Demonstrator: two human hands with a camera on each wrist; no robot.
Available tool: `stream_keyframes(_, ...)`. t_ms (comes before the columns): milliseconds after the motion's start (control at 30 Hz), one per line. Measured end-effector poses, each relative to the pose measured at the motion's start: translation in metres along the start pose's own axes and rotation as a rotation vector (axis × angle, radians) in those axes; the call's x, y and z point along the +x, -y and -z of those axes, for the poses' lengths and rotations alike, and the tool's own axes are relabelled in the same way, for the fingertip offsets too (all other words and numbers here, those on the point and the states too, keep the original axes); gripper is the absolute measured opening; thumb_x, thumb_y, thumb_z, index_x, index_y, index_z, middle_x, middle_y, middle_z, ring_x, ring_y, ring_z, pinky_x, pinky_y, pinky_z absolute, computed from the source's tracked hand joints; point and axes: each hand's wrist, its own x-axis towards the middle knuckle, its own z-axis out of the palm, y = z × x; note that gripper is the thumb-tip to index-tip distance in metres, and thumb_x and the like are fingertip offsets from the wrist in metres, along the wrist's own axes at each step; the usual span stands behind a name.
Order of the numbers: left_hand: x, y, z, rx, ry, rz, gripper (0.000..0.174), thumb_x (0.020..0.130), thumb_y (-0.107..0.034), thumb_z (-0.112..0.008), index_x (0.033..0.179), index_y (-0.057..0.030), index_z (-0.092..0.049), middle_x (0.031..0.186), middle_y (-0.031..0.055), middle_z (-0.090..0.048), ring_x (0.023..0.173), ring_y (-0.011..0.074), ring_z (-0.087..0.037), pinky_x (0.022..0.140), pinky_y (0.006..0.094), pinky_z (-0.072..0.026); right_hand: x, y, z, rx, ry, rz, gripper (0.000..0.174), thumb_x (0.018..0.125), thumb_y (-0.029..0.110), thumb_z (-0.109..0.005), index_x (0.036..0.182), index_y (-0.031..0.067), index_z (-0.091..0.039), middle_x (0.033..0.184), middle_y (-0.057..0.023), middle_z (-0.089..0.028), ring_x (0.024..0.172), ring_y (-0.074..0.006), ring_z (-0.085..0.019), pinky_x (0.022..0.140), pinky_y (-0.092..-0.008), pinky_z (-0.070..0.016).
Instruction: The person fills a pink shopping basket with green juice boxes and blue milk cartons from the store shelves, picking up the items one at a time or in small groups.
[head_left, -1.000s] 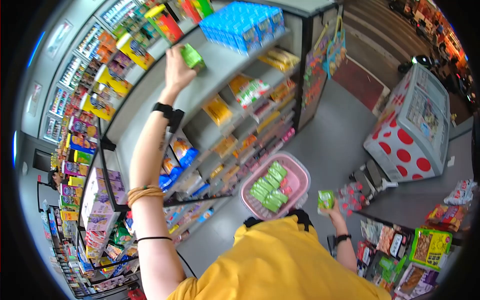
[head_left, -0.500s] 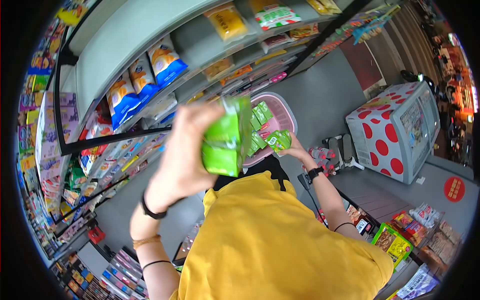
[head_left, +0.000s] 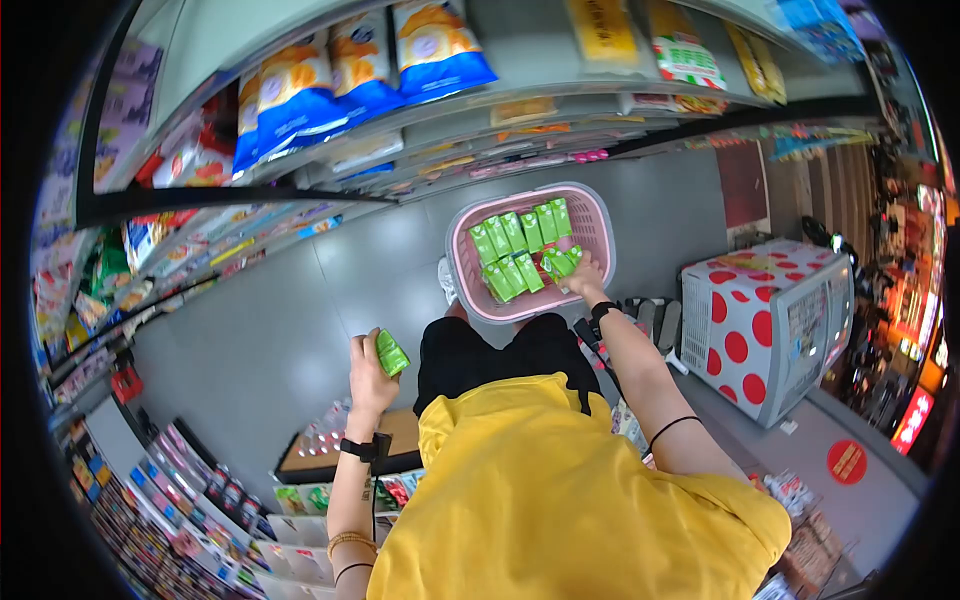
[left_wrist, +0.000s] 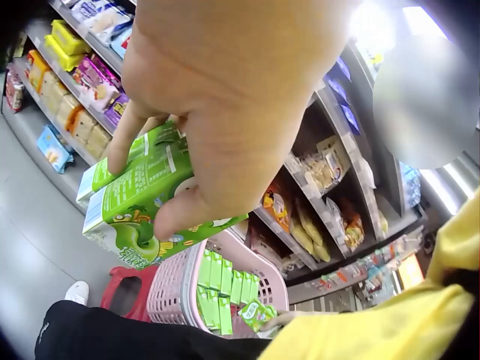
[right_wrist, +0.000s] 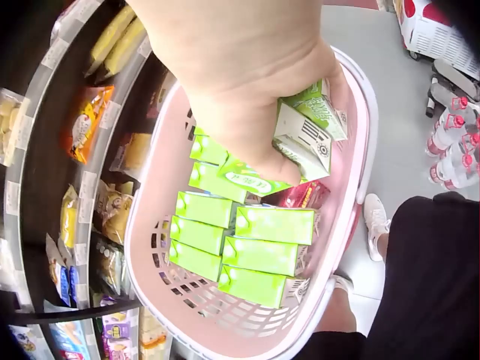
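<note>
My left hand (head_left: 369,380) grips green drink cartons (head_left: 392,353) off to the left of the basket. The left wrist view shows two of these cartons (left_wrist: 142,191) side by side, with fingers over the top and the thumb along the side. My right hand (head_left: 586,279) reaches inside the pink basket (right_wrist: 150,172) and holds green cartons (right_wrist: 304,146) at its right side, tilted against the others. Several more green cartons (right_wrist: 262,253) stand in rows there. A red package (right_wrist: 306,195) lies partly hidden beneath the held cartons.
Shelves with bagged snacks (head_left: 350,65) run along the front. A red-dotted freezer (head_left: 750,330) stands at the right, with bottles (right_wrist: 456,146) on the floor near it. My legs are close behind the basket. A low display (head_left: 400,440) sits near my left arm.
My left hand has come down from the shelf with its cartons, ending at the lower left. My right hand has moved its cartons into the basket. The head view has turned toward the basket.
</note>
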Motion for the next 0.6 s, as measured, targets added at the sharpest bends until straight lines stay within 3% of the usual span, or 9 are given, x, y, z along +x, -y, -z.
stream_keyframes(167,-0.033,-0.014,-0.022,-0.067,-0.069,0.169,0.081,0.062,0.005,-0.081,0.134,-0.0024,-0.046,0.121,0.0204,-0.047,0.112,0.0430,-0.053,0.093,0.0463,-0.0497,-0.001,0.021,-0.027,-0.094,-0.024,-0.036,0.104,0.058,0.029,-0.090,0.142,0.0136,-0.030,0.138,-0.0212,-0.046,0.132,-0.0431,-0.044,0.109,-0.0525,-0.0397)
stream_keyframes(200,-0.041,-0.019,-0.030,-0.089,-0.088,0.212,0.083,0.060,0.005,-0.082,0.134,-0.0022,-0.045,0.121,0.0208,-0.047,0.111,0.0435,-0.053,0.094,0.0464,-0.0493,0.003,0.022,-0.035,-0.109,-0.044,-0.052,0.102,0.061,0.035,-0.090,0.141,0.0149,-0.031,0.138,-0.0189,-0.045,0.133,-0.0419,-0.043,0.107,-0.0552,-0.0399)
stream_keyframes(333,-0.078,-0.046,-0.067,-0.138,-0.205,0.282,0.084,0.060,0.006,-0.083,0.134,-0.0012,-0.044,0.120,0.0213,-0.046,0.110,0.0440,-0.053,0.094,0.0464,-0.0488,0.014,0.004,-0.045,-0.182,-0.093,0.035,0.099,0.065,0.048,-0.088,0.139,0.0147,-0.032,0.136,-0.0178,-0.047,0.130,-0.0413,-0.046,0.104,-0.0563,-0.0403)
stream_keyframes(600,-0.131,-0.089,-0.117,-0.192,-0.194,0.408,0.086,0.060,0.001,-0.085,0.135,-0.0029,-0.043,0.121,0.0197,-0.045,0.114,0.0426,-0.051,0.097,0.0470,-0.0471,0.012,-0.006,-0.040,-0.289,-0.143,0.157,0.099,0.063,0.049,-0.088,0.137,0.0109,-0.034,0.130,-0.0194,-0.051,0.125,-0.0392,-0.051,0.103,-0.0534,-0.0416)
